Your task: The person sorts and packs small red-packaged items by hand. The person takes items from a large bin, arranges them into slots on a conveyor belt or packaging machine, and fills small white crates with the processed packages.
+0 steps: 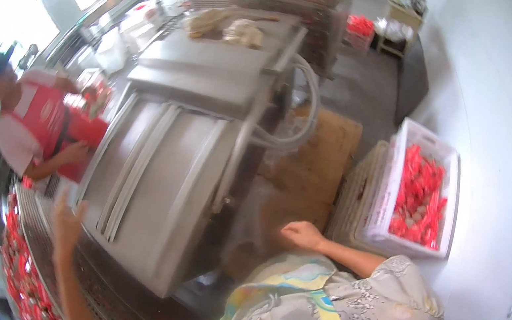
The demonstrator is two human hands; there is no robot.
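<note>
My left hand (pixel 67 224) is raised over the stacked trays (pixel 107 297) at the lower left, near the corner of a steel machine (pixel 159 178). It is smeared by motion, but its fingers look spread and hold nothing visible. My right hand (pixel 303 234) hangs in front of my patterned clothing, its fingers curled in, with nothing seen in them. Below it lies a brown sheet of cardboard (pixel 315 169) on the floor. Red packets (pixel 24 267) fill the top tray on the left.
A white crate (pixel 383 200) of red packets stands at the right wall on stacked crates. Across the machine is a co-worker in a red apron (pixel 44 120). Cloth gloves (pixel 243 32) rest on the machine, and a pale hose (pixel 310 112) loops off its side.
</note>
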